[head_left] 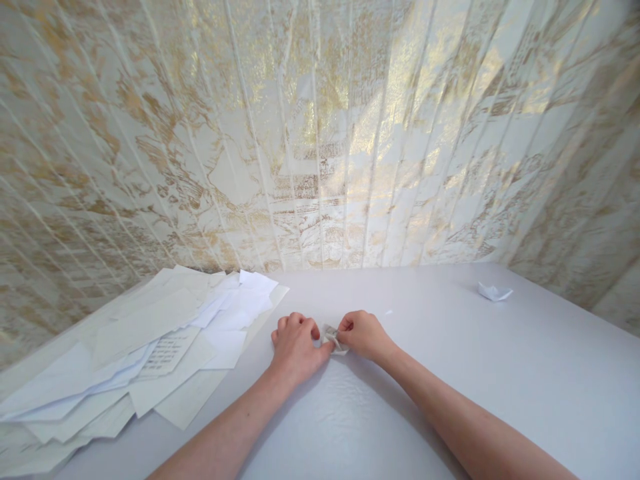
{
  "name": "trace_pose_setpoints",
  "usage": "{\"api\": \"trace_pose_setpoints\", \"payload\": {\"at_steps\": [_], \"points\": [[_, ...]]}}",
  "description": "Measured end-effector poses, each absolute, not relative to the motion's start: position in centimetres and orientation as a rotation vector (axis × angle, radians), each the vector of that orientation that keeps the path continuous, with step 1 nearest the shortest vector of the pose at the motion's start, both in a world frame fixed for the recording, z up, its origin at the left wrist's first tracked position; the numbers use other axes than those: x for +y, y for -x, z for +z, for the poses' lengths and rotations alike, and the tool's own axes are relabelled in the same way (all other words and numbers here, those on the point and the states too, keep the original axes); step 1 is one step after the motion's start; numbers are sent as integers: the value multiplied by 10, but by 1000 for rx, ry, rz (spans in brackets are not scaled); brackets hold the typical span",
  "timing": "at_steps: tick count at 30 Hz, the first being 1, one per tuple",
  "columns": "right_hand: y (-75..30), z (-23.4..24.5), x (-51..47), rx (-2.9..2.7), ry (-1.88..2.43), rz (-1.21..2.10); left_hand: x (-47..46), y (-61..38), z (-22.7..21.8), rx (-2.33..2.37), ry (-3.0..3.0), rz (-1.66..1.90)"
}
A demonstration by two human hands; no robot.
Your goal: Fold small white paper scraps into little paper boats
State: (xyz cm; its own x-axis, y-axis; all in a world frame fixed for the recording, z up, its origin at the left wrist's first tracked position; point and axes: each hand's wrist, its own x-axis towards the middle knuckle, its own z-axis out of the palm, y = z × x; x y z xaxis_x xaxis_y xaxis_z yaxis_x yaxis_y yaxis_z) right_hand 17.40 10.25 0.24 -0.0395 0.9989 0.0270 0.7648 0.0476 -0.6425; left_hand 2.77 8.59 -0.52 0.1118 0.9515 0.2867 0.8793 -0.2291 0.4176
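Observation:
A small piece of folded paper (335, 343), greyish with what looks like print on it, lies between my hands at the middle of the white table. My left hand (299, 343) grips its left side, the thumb pressed on the near part and the fingers curled. From the right, my right hand (364, 335) pinches the paper's other side between thumb and bent fingers. Part of the paper is hidden behind the fingertips, so its exact folded shape is hard to make out.
Loose sheets of white and off-white paper (150, 320), one with printed lines, are piled on the left. A white folded paper boat (495, 292) sits at the back right of the table (525, 387). A tiny paper scrap (389, 312) lies beyond my right hand. A gold-patterned curtain (320, 147) hangs behind.

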Motion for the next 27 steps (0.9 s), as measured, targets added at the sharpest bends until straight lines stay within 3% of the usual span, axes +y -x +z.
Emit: {"api": "trace_pose_setpoints", "payload": {"at_steps": [27], "points": [[-160, -6, 91, -1877, 1778, 413, 90, -31, -7, 1864, -2217, 711]]}}
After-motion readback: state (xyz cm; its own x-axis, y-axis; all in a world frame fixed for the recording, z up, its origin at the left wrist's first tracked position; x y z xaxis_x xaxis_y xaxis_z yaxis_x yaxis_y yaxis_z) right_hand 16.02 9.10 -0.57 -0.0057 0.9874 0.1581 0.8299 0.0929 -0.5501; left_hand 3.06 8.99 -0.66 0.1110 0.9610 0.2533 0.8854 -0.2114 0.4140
